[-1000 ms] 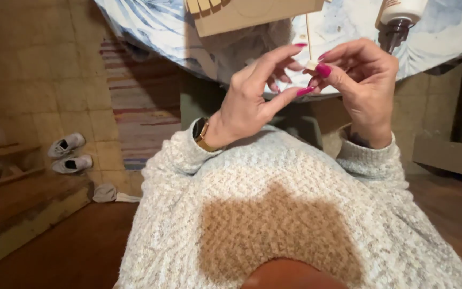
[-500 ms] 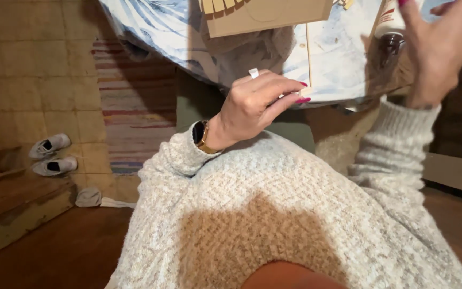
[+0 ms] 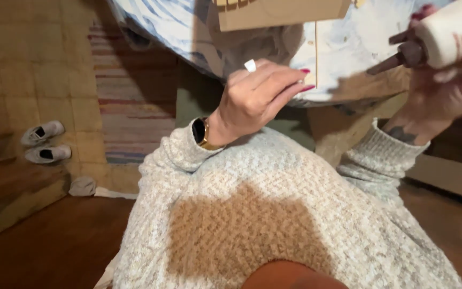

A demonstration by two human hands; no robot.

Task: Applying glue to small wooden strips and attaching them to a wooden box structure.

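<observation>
My right hand [image 3: 445, 96] is raised at the upper right and grips a white squeeze bottle [image 3: 455, 32]. The bottle's dark brown nozzle [image 3: 397, 56] points left and down. My left hand [image 3: 258, 99] hovers in the middle with a white ring and a gold watch on the wrist. Its fingers are stretched out and pressed against the thumb. The red-nailed tips are next to a thin pale wooden strip [image 3: 315, 64]. I cannot see whether anything small is pinched between them. A cardboard-coloured piece [image 3: 284, 13] lies above, on the table edge.
A table with a blue-and-white cloth [image 3: 172, 21] spans the top. Below are my knitted cream sweater [image 3: 252, 214], a wooden floor [image 3: 44, 246], a striped rug [image 3: 135, 112], a pair of white shoes [image 3: 44, 142] on the left and a grey sock [image 3: 83, 186].
My right hand left the left hand, reached up right and now holds the white bottle, tilted nozzle-left. The left hand stayed in place with its fingers drawn together.
</observation>
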